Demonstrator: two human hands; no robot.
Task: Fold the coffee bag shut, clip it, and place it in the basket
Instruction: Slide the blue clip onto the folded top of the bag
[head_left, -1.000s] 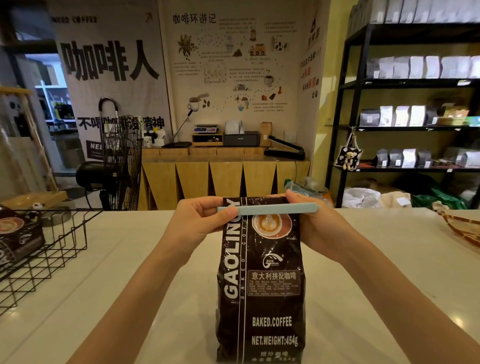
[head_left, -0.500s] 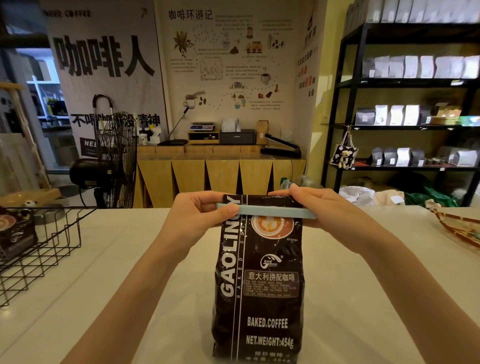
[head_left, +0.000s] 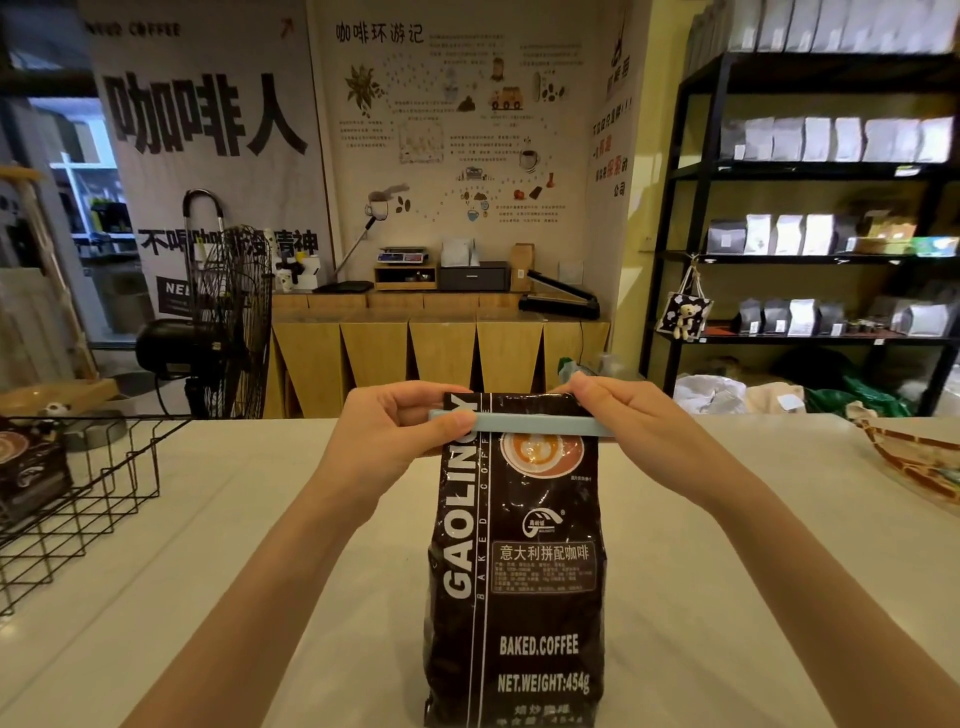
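Note:
A dark brown coffee bag (head_left: 519, 561) with white lettering stands upright on the pale counter, its top folded over. A long light-blue clip (head_left: 540, 423) lies horizontally across the fold. My left hand (head_left: 400, 431) pinches the clip's left end and the bag's top corner. On the right, my right hand (head_left: 623, 421) presses fingers over the bag's top edge and the clip's right end. A black wire basket (head_left: 88, 499) sits at the counter's left edge with another dark coffee bag (head_left: 28, 467) inside it.
A patterned tray (head_left: 919, 457) lies at the counter's far right edge. Beyond the counter stand a black floor fan (head_left: 228, 322), a wooden sideboard (head_left: 441, 353) and black shelves (head_left: 810, 208) of bags.
My right hand has shifted from behind the clip's right end to over the bag's top edge. The clip now tilts slightly down to the right. The bag stays put.

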